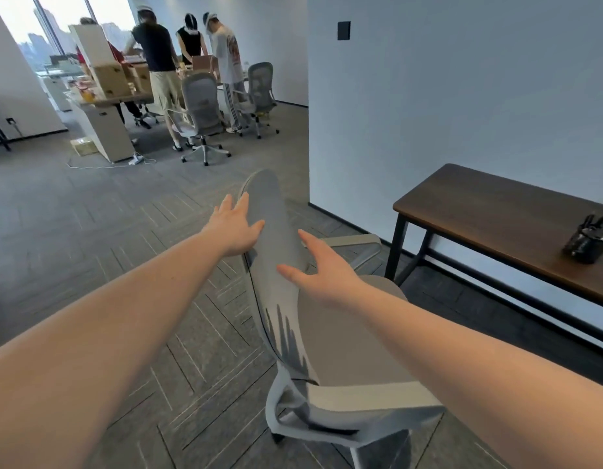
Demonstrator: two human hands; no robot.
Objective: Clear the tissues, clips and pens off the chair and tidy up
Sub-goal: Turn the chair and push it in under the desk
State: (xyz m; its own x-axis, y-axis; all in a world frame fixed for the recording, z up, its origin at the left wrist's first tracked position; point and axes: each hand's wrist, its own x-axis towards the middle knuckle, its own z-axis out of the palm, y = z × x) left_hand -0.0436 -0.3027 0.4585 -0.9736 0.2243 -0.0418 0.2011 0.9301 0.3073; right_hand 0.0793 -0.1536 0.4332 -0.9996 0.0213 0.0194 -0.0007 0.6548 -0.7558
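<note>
Grey carpeted office floor (90, 231), grey chair (283, 231) backrest between both hands, left hand (234, 228) and right hand (322, 267) fingers spread open, touching its sides, gripping nothing.

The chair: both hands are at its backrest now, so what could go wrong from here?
The left hand and right hand are open at the chair's backrest, so a push could roll or swing it. Its armrest is near the wooden table and might bump it, shaking the black pen holder.

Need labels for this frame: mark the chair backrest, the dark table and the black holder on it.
chair backrest (276, 225), head view, on its grey upper back.
dark table (489, 211), head view, on bare wooden top.
black holder (588, 243), head view, on its side wall.
</note>
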